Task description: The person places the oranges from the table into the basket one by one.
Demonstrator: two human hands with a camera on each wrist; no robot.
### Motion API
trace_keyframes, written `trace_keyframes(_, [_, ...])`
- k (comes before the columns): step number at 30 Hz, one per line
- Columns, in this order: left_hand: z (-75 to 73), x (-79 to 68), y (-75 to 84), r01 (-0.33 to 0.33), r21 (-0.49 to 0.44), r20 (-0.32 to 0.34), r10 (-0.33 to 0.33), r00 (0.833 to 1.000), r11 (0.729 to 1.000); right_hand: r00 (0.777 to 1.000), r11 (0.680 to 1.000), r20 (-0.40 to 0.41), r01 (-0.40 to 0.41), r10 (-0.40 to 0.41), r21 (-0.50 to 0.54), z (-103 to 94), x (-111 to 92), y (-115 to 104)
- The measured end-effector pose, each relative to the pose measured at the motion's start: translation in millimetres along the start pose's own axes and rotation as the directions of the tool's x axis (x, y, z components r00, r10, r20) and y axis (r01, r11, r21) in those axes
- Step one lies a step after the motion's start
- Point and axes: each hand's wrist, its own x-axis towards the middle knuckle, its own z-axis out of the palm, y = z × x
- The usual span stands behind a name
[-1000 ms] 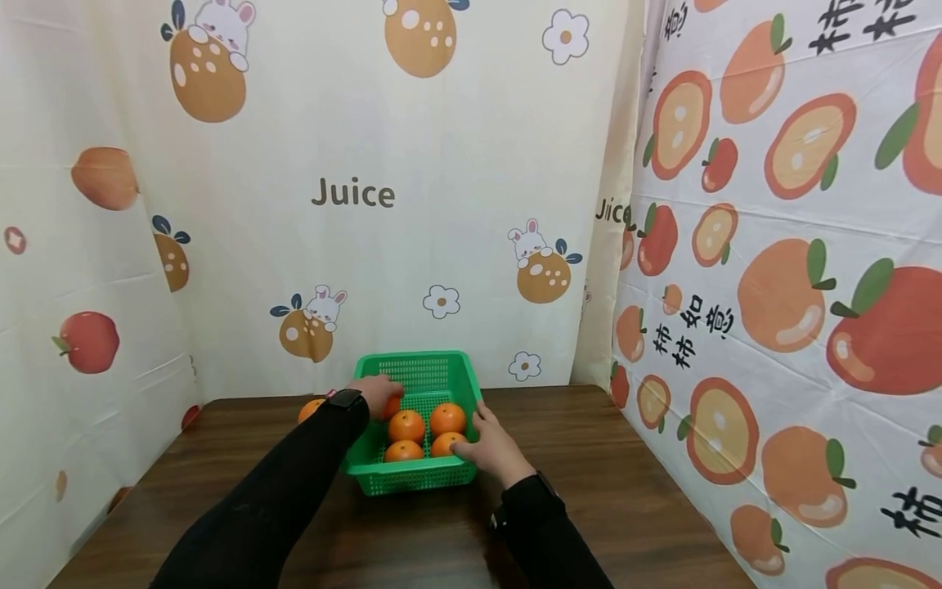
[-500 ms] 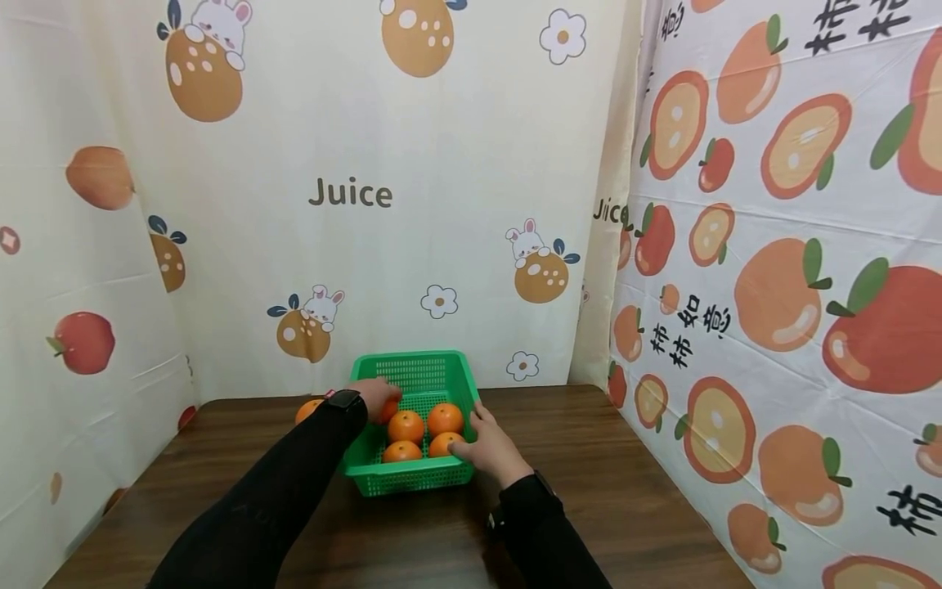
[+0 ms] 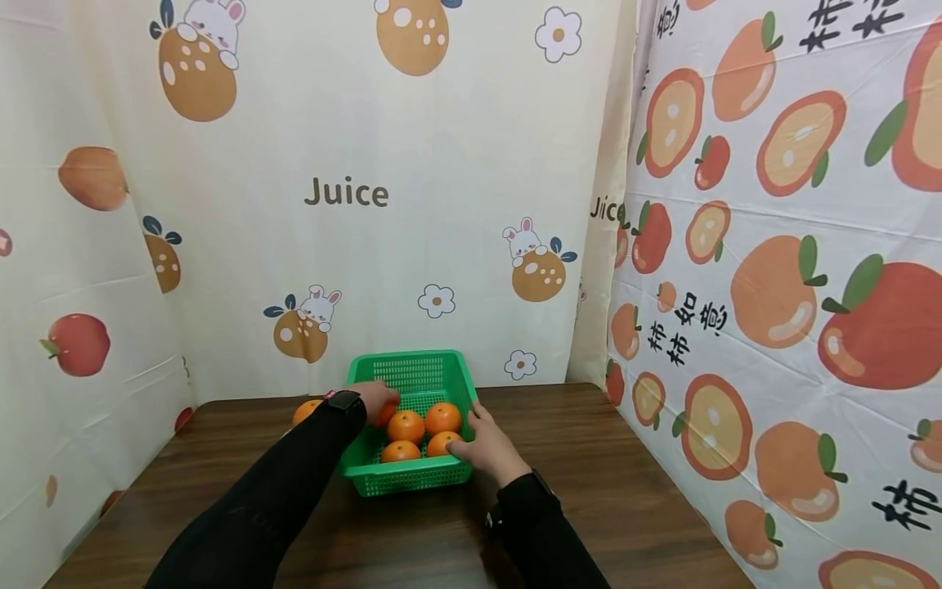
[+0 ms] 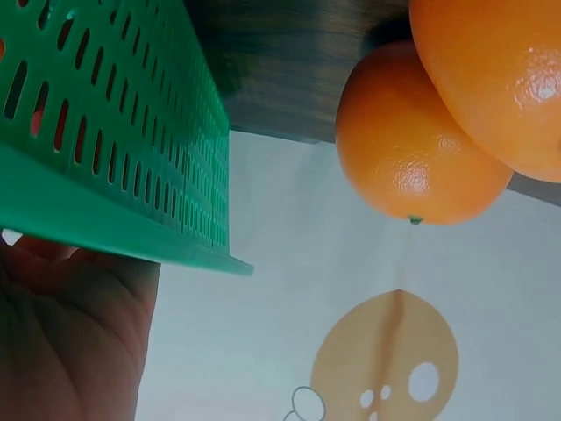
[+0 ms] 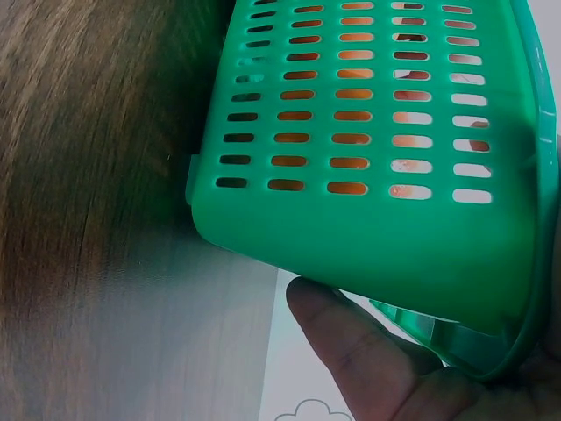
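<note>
A green slotted plastic basket (image 3: 408, 478) stands on the table with several oranges (image 3: 406, 427) inside. My left hand (image 3: 374, 398) reaches over its left rim and holds an orange (image 3: 388, 412) in the far left part, the fingers partly covering it. In the left wrist view the palm (image 4: 74, 342) lies beyond the basket's rim, its fingers hidden by the wall. My right hand (image 3: 491, 443) grips the basket's right rim near the front corner. The right wrist view has one of its digits (image 5: 342, 329) against the basket's lower edge.
Left of the basket, partly behind my left forearm, lies an orange (image 3: 305, 411); the left wrist view shows two oranges (image 4: 412, 145) there. Patterned cloth (image 3: 456, 245) rises behind and beside the brown wooden table (image 3: 581, 458).
The head view has turned slightly to the right, so the scene shifts a little left. Both hands, the basket and the oranges keep their places.
</note>
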Motion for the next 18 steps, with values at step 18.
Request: trace_keyframes(18, [5.5, 7.8, -5.4, 0.012, -0.026, 0.060, -0.010, 0.998, 1.000, 1.000, 1.000, -0.007, -0.009, 0.009, 0.017, 0.9, -1.4, -0.4])
